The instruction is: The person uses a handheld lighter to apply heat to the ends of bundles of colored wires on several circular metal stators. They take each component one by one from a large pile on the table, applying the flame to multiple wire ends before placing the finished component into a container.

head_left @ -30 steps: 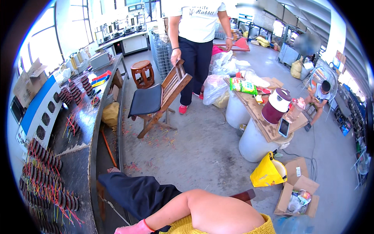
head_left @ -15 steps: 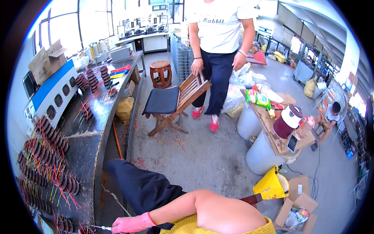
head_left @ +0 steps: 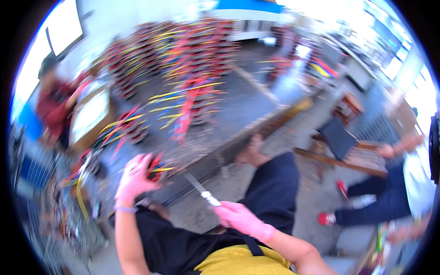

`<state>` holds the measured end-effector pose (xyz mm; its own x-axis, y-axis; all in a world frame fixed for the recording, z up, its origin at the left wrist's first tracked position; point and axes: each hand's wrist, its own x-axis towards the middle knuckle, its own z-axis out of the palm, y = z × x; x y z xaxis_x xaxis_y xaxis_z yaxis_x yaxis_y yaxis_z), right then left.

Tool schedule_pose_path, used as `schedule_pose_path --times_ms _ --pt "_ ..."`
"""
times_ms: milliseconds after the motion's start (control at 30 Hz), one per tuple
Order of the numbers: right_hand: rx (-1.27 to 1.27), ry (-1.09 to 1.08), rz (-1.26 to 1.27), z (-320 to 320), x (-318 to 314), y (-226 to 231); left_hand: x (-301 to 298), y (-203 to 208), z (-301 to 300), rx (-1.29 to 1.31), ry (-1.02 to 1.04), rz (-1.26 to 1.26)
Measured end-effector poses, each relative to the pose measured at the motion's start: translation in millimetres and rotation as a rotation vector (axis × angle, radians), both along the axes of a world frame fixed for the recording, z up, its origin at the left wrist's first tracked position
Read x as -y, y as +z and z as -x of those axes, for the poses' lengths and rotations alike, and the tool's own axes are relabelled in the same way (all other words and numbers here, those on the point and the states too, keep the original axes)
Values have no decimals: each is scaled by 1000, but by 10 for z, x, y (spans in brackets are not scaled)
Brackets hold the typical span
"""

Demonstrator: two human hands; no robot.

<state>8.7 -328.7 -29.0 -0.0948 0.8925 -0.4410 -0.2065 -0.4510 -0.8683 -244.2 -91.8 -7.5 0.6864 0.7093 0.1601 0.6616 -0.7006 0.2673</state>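
My left hand (head_left: 133, 181), in a pink glove, is closed round a dark wire-wound coil (head_left: 156, 170) with red, yellow and blue leads, at the near edge of the workbench (head_left: 188, 158). My right hand (head_left: 245, 222), also gloved in pink, grips a slim tool (head_left: 208, 197) with a pale shaft pointing left toward the bench edge; its exact kind is blurred. Stacks of similar coils (head_left: 197, 50) with coloured leads stand farther back on the bench. A shorter stack (head_left: 199, 107) is nearer, beyond my left hand.
A person in dark red (head_left: 55, 103) is at the left by an open cardboard box (head_left: 98, 119). On the right, another person in a white top (head_left: 419, 183) has a hand near a folding chair (head_left: 337, 137) with a dark seat. A wooden stool (head_left: 348, 107) stands behind it.
My view has swung left toward the bench. Both my hands now show, the left one on a coil. The person in white and the chair have shifted to the right side.
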Motion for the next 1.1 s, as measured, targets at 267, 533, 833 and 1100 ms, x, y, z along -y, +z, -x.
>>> schedule_pose_path --times_ms 267,533,833,1100 --pt "-40 18 97 9 -160 -67 63 -54 209 26 62 105" --pt "44 83 142 -9 -218 -145 39 -56 170 29 56 121" --pt "60 98 130 58 -254 -210 16 -67 203 55 21 134" --pt "43 93 109 93 -280 -151 45 -70 214 56 86 122"
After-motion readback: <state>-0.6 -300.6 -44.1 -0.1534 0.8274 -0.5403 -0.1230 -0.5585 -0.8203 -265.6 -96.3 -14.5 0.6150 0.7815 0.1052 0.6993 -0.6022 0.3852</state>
